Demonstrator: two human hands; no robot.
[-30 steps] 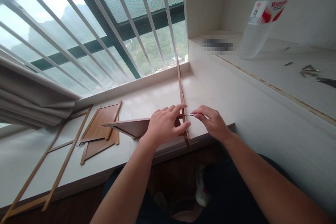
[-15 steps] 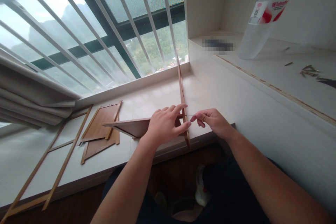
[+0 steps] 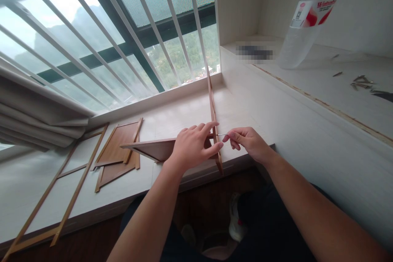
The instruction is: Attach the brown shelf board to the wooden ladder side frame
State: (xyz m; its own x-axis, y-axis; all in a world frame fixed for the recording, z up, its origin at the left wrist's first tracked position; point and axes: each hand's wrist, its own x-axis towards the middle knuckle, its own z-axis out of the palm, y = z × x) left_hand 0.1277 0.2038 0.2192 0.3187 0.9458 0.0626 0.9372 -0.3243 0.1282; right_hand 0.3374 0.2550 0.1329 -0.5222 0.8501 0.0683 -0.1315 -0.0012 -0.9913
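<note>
My left hand (image 3: 192, 145) spans the joint between a brown wooden panel (image 3: 153, 147) and an upright wooden frame (image 3: 211, 106), gripping them with its thumb and index finger at the frame. Part of the panel is hidden under the palm. To the right of the frame, my right hand (image 3: 248, 141) is closed in a pinch on a thin metal rod (image 3: 221, 134). The rod's tip meets the frame's outer side between my left thumb and index finger. Its other end is hidden in my fingers, so its exact kind is unclear.
Two more wooden panels (image 3: 119, 141) lie overlapped on the white sill (image 3: 144, 180), beside another wooden frame (image 3: 75, 186). Several screws (image 3: 361, 83) and a clear plastic bottle (image 3: 302, 32) are on the raised shelf at right. A barred window (image 3: 138, 41) stands behind.
A little more of the metal rod shows between my right fingers and the frame. Both hands, the panel and the frame stay nearly in place.
</note>
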